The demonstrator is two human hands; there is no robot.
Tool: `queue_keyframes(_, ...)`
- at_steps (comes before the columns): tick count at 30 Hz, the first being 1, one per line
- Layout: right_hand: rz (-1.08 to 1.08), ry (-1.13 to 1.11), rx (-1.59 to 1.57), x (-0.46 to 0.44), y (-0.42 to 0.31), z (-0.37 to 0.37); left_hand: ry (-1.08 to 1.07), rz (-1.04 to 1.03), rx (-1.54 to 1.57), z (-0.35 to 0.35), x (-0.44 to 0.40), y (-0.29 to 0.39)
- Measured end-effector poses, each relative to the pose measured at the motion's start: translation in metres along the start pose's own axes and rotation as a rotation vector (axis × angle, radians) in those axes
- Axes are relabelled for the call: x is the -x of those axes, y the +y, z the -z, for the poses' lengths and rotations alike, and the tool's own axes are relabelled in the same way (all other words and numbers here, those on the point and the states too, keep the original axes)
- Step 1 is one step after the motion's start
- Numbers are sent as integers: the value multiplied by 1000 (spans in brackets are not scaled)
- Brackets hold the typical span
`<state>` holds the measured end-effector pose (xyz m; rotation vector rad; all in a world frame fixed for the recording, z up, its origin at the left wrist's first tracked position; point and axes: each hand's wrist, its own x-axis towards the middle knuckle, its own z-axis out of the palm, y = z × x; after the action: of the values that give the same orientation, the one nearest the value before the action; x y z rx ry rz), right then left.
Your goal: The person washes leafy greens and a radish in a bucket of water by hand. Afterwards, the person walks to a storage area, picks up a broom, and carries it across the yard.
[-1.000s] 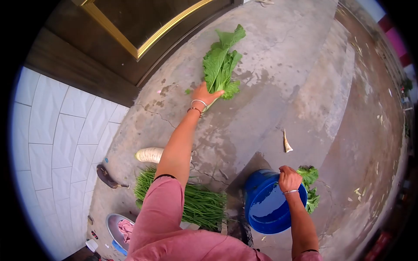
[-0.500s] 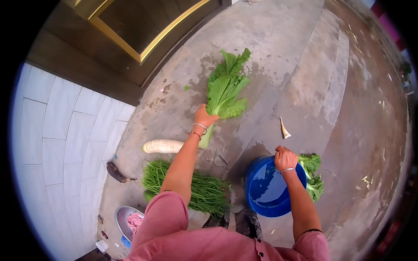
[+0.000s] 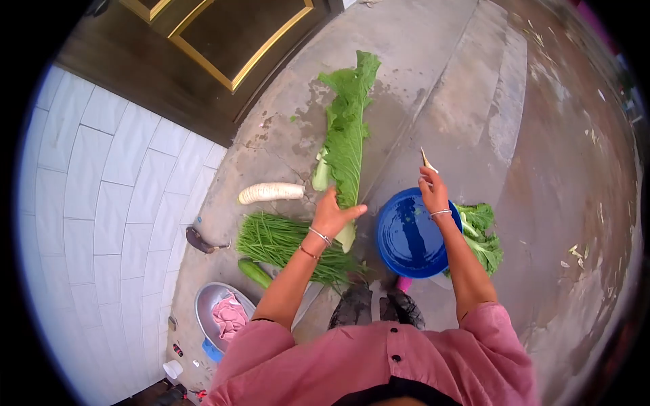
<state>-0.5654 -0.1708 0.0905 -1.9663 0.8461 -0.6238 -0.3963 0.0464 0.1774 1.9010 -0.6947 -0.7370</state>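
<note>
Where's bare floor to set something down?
Floor is bare between the leaf in the left hand and the thin root, and right of the greens beside the bucket. Crowded left of the bucket: radish, green stalks, cucumber and basin lie close together.

Leaf [image 3: 348,139] partly behind left hand [image 3: 332,216], door [image 3: 220,51] cut off above

The door [image 3: 152,64] at eleven o'clock is dark brown, gold-trimmed; the tiles [image 3: 88,159] at nine are white, grey-lined. At four the bucket [image 3: 413,237] is blue, at six the shirt [image 3: 338,355] pink, at twelve the leaf [image 3: 349,135] green.
</note>
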Motion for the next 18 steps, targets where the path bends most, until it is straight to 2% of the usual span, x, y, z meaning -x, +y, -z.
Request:
queue_keyframes(1, -36, 65, -209, 15, -28, 14, -35, 6, -1, -8, 27, 18)
queue_keyframes(4, 23, 76, -264, 70, -95, 61, -162, 61, 81, -26, 97, 58)
queue_keyframes(5, 90, 62, -197, 84, -111, 74, -169, 66, 88, -30, 116, 57)
queue_keyframes(6, 160, 49, -136, 97, -123, 85, -228, 92, -95, -30, 134, 55)
queue_keyframes(7, 287, -49, 105, 114, -129, 98, -290, 120, -283, -33, 153, 54)
queue_keyframes(10, 311, -320, 258, 130, -112, 96, -401, 120, -371, -44, 169, 37)
queue_keyframes(11, 304, -315, 256, 136, -99, 90, -423, 105, -359, -50, 168, 30)
queue_keyframes(14, 181, -432, 323, 153, -56, 65, -428, 147, -361, -71, 156, 13)
queue_keyframes(16, -160, -594, 348, 154, -41, 58, -462, 134, -305, -83, 148, 11)
queue_keyframes(18, -206, -627, 372, 155, -29, 56, -499, 200, -279, -94, 142, 13)
